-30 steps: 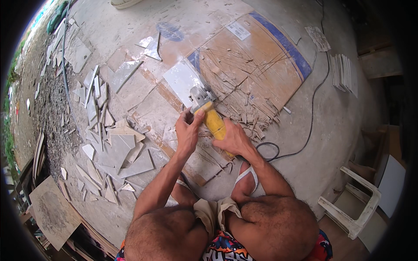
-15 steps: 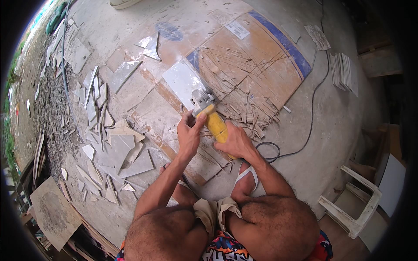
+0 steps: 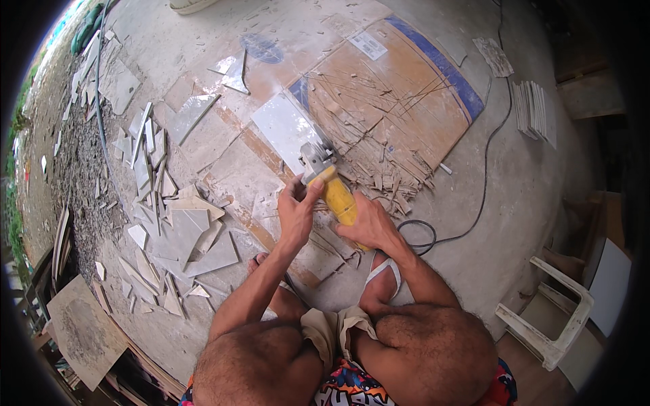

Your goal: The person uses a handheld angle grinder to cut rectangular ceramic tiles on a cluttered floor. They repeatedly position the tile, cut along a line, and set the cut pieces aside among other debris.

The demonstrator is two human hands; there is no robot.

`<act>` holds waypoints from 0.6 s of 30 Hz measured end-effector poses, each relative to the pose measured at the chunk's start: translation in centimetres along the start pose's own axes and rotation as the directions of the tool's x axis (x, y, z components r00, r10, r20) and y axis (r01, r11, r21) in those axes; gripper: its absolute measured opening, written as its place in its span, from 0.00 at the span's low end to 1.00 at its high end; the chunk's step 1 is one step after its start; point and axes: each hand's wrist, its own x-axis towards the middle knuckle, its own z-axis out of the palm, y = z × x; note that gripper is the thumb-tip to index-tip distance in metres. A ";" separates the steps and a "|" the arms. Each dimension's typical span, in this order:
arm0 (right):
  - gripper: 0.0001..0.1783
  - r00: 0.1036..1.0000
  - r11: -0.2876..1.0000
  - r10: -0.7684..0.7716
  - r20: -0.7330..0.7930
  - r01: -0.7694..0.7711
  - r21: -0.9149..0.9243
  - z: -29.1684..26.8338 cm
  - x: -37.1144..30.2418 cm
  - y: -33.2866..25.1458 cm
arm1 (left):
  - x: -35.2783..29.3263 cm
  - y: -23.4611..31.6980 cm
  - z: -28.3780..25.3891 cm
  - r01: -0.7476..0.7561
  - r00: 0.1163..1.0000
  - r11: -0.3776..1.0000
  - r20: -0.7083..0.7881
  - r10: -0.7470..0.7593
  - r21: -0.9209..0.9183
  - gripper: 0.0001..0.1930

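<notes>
A yellow angle grinder with a grey metal head lies across the near right edge of a white tile. My right hand is wrapped round the grinder's yellow body at its rear end. My left hand is closed at the front, its thumb against the grinder just behind the head. The left fingertips sit close to the tile's near corner, and I cannot tell whether they touch it. The disc is mostly hidden by the head. Pale dust covers the tile's edge and the cardboard around it.
Flattened brown cardboard carries thin cut strips. Broken tile pieces are heaped at left. A black cable curls along the right, near stacked tiles and a white plastic stool. My sandalled feet are just below the grinder.
The grinder and both hands have shifted very slightly toward me and to the right. The tile has stayed almost in place.
</notes>
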 end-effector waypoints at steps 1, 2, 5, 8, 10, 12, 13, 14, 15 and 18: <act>0.36 1.000 1.000 -0.002 0.000 0.002 0.006 0.0 -0.1 0.0 | 0.0 0.0 0.0 0.000 1.000 1.000 0.008 0.000 0.003 0.42; 0.36 1.000 1.000 0.009 0.005 -0.009 0.003 0.0 -0.1 0.0 | -0.1 -0.1 0.0 0.005 1.000 1.000 0.011 -0.005 0.012 0.42; 0.34 1.000 1.000 -0.020 -0.003 0.020 0.002 0.0 -0.3 0.1 | -0.2 -0.2 0.0 0.011 1.000 1.000 0.013 -0.011 0.002 0.42; 0.34 1.000 1.000 -0.015 -0.002 0.015 0.015 0.0 -0.5 0.1 | -0.3 -0.4 0.0 0.016 1.000 1.000 0.017 -0.016 -0.005 0.42; 0.34 1.000 0.999 -0.029 -0.012 0.029 0.018 0.0 -0.6 0.1 | -0.3 -0.5 0.0 0.015 1.000 1.000 0.014 -0.015 -0.002 0.42; 0.34 1.000 1.000 -0.025 -0.013 0.026 0.014 0.0 -0.7 0.1 | -0.4 -0.7 0.1 0.019 1.000 1.000 -0.005 -0.018 0.009 0.42; 0.34 1.000 1.000 -0.017 -0.009 0.017 0.014 0.0 -0.8 0.0 | -0.4 -0.7 0.1 0.004 1.000 1.000 0.004 -0.004 -0.006 0.42; 0.34 1.000 1.000 -0.001 -0.004 0.001 0.002 0.0 -0.8 0.0 | -0.4 -0.8 0.1 -0.001 1.000 1.000 0.004 0.001 -0.016 0.42; 0.34 1.000 1.000 -0.006 -0.002 0.006 0.013 -0.1 -0.8 0.0 | -0.4 -0.8 0.1 -0.001 1.000 1.000 -0.003 0.001 -0.016 0.41; 0.34 1.000 1.000 -0.005 0.000 0.005 0.009 -0.2 -0.4 -0.3 | 0.0 -0.7 0.0 -0.015 1.000 1.000 -0.010 0.015 -0.007 0.41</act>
